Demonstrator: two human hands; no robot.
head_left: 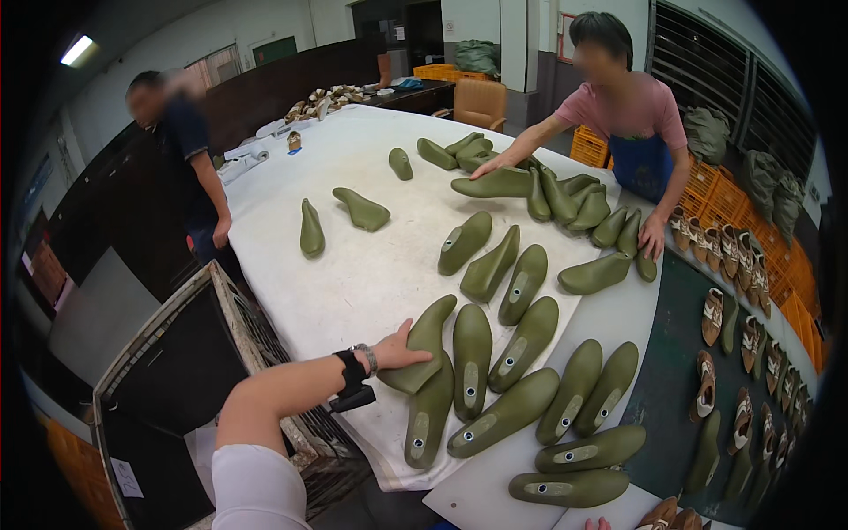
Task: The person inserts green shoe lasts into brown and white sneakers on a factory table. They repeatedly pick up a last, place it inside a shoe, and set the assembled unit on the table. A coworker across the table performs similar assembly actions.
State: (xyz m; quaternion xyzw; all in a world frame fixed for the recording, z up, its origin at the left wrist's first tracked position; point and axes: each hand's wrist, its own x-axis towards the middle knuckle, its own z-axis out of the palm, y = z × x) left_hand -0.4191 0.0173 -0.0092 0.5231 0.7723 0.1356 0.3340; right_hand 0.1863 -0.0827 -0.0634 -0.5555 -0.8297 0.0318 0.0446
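My left hand [399, 348] reaches in from the lower left, with a watch and a black band on its wrist. It is closed on a green shoe last [427, 340], which lies tilted over the upper end of another last [429, 420]. Beside them are several more green lasts, including an upright-pointing one [472, 362] and a slanted one [503, 413], many with a small round hole in a pale patch. Only fingertips of my right hand [599, 525] show at the bottom edge, below two lasts lying sideways [569, 488]; what they do is hidden.
Across the white-covered table [291, 190], a co-worker [632, 124] in a blue apron touches lasts with both hands. Another person [181, 168] stands at the left. A black-lined crate [159, 371] is near my left arm. Brown-and-white shoes [705, 384] stand on a green surface at the right.
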